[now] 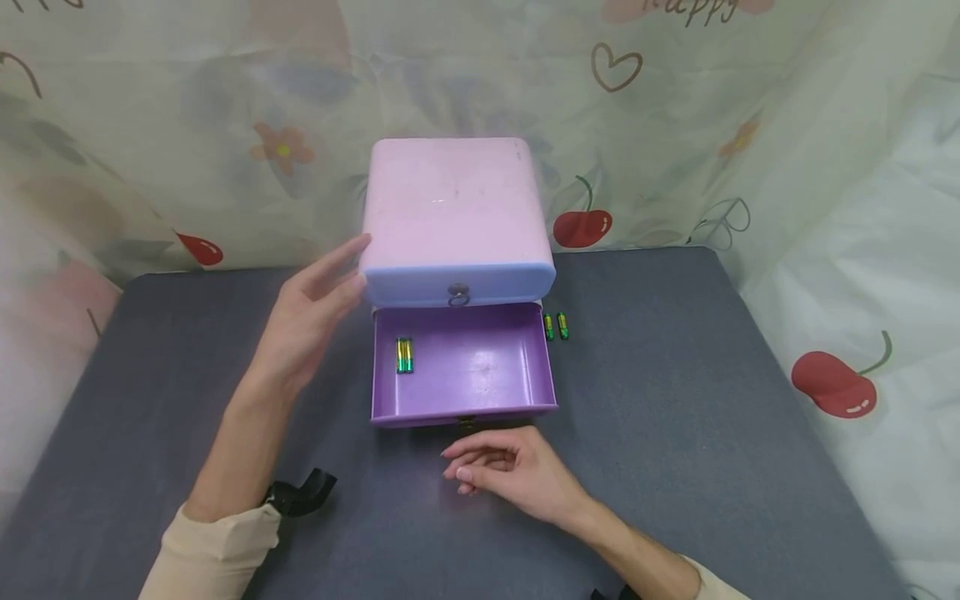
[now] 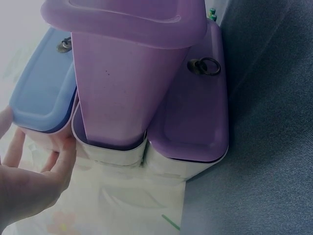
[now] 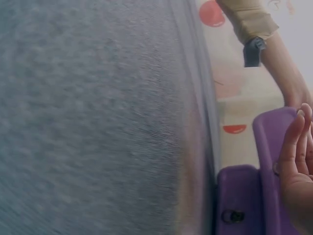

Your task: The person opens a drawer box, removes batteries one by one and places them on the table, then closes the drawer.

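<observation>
A small drawer cabinet (image 1: 457,200) with a pink top stands towards the back of the table. Its blue top drawer (image 1: 405,287) is closed, while the purple middle drawer (image 1: 465,414) is pulled far out. Two green-and-gold batteries (image 1: 404,356) lie side by side at the left in that drawer. Below it, the purple bottom drawer (image 2: 188,115) is closed. My left hand (image 1: 307,312) rests its fingertips on the cabinet's left side, beside the blue drawer. Just in front of the pulled-out drawer, my right hand (image 1: 517,471) hangs with loosely bent fingers and holds nothing.
Two more batteries (image 1: 557,326) are on the grey table (image 1: 675,400), right of the cabinet. Ring pulls (image 1: 458,294) hang from the drawer fronts. A printed curtain (image 1: 465,92) hangs behind the table and along its sides. Black straps (image 1: 302,493) sit at my wrists.
</observation>
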Motion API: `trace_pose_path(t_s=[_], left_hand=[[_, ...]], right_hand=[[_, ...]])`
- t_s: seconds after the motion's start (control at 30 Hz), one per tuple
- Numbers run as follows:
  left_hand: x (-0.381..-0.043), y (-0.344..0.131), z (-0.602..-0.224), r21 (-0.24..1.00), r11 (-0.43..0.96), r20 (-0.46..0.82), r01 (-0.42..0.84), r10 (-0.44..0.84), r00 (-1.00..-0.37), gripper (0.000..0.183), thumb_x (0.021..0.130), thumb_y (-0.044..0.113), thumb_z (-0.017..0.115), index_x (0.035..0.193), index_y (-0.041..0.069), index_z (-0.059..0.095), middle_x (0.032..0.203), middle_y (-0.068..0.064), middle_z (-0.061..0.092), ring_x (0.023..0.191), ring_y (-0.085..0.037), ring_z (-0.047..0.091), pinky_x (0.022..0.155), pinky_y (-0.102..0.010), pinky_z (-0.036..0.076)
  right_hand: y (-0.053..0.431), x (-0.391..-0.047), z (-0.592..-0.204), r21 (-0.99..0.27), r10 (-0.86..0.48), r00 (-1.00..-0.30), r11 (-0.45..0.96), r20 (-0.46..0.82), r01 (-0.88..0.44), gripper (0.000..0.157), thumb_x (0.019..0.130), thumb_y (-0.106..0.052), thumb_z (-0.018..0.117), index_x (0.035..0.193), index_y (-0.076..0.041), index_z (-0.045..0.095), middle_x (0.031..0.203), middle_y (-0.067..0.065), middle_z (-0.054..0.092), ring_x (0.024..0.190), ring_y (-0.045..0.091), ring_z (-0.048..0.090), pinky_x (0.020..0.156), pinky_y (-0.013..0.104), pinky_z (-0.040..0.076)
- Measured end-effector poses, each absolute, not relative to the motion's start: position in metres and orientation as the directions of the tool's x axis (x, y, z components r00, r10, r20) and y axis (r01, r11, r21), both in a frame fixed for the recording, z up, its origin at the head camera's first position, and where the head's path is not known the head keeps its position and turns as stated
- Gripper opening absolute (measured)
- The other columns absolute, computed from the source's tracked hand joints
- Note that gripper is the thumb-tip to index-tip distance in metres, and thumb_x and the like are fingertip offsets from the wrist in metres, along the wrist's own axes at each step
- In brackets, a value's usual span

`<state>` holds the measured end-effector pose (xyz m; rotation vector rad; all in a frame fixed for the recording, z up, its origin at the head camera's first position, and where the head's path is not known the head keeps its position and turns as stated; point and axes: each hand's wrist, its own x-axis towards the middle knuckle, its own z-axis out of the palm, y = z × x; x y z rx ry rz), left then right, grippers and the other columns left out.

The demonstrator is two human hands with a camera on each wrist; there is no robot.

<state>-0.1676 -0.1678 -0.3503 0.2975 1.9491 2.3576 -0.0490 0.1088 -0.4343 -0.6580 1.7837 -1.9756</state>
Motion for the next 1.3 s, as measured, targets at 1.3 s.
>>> trace_pose_path(t_s=[1.3], left_hand=[[-0.169, -0.169, -0.351, 0.979, -0.188, 0.107, 0.073, 0.174, -0.979, 0.049, 0.098, 0.009, 0.063, 0.146, 0.009, 0.050, 0.152, -0.005, 0.046, 0.139, -0.028, 0.042, 0.108, -0.029, 0.038]], right_hand=[[0.103, -0.095, -0.364, -0.895, -0.552, -0.751, 0.017, 0.363, -0.445, 0.021, 0.089, 0.000, 0.072, 0.110, -0.004, 0.072, 0.095, 0.011, 0.075, 0.080, 0.016, 0.070, 0.076, 0.033, 0.059]])
